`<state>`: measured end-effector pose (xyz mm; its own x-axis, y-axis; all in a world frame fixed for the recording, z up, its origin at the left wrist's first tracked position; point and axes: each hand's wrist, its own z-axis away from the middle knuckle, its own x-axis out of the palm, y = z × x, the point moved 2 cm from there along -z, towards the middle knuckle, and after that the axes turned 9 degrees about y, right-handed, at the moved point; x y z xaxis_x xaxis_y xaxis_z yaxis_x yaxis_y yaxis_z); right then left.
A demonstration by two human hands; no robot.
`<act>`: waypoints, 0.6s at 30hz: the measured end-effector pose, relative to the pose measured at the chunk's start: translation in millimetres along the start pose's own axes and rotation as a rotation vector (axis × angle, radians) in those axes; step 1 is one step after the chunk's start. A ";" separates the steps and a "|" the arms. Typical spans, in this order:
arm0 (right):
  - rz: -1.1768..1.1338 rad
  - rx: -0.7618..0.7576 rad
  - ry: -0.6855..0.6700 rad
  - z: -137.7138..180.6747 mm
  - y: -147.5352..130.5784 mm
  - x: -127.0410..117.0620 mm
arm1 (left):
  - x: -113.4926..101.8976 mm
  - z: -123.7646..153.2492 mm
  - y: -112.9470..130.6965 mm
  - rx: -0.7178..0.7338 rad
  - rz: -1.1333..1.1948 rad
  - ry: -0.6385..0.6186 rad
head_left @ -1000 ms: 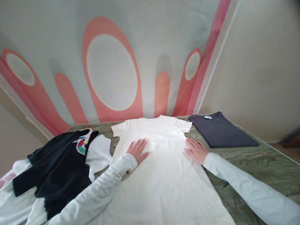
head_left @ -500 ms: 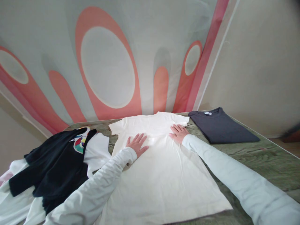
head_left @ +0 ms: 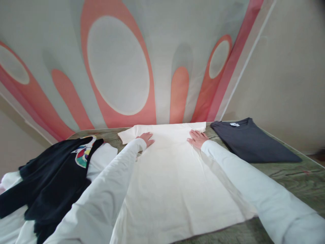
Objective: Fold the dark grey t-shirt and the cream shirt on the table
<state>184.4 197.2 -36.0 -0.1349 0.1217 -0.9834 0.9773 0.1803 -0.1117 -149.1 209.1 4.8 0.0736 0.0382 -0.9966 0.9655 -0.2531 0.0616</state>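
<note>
T-shirt (head_left: pixel 172 183): directly under both hands, spread on the table (head_left: pixel 286 176) and reaching from beyond the fingertips back toward the wearer.
Neck label: a small pale label (head_left: pixel 234 124) sits inside the collar of the folded grey shirt (head_left: pixel 259 145), off to the right of the right hand; its writing is too small to read.
Print: colourful shapes in red, green, yellow and white (head_left: pixel 82 157) mark the black top (head_left: pixel 56 183), left of the left hand.
Cloth: plain cream-white, short-sleeved, mostly smooth, with soft creases running down from below the right hand and a slanting hem nearest the wearer.
Left hand (head_left: pixel 146 139): palm down near the base of the T-shirt's left sleeve, pressing on the fabric, grasping nothing.
Right hand (head_left: pixel 198 138): laid on the T-shirt near its other sleeve, fingers extended, holding nothing.
White clothes (head_left: pixel 104 157): bunched beneath and beside the black top, left of the left hand.
Wall covering (head_left: pixel 116 120): pink and grey, beyond both hands.
</note>
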 end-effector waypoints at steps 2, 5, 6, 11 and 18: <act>-0.011 0.005 0.019 3.2 5.7 0.4 | -6.1 3.1 -21.7 -0.083 -0.034 0.038; -0.035 -0.014 0.054 7.1 16.3 -6.6 | -13.9 16.9 -55.7 -0.350 -0.089 0.162; -0.044 -0.010 0.084 7.7 20.9 -11.1 | -14.9 21.6 -64.5 -0.429 -0.091 0.200; -0.052 0.292 0.205 8.8 47.4 -30.4 | -10.8 22.2 -74.3 -0.433 -0.014 0.257; -0.135 0.279 0.206 -3.8 41.8 -20.1 | -16.3 -5.9 -62.1 -0.402 -0.007 0.297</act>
<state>227.4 205.9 -20.3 -0.2681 0.3143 -0.9107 0.9515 -0.0618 -0.3014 -208.8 229.9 17.5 0.0781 0.3269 -0.9418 0.9818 0.1387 0.1296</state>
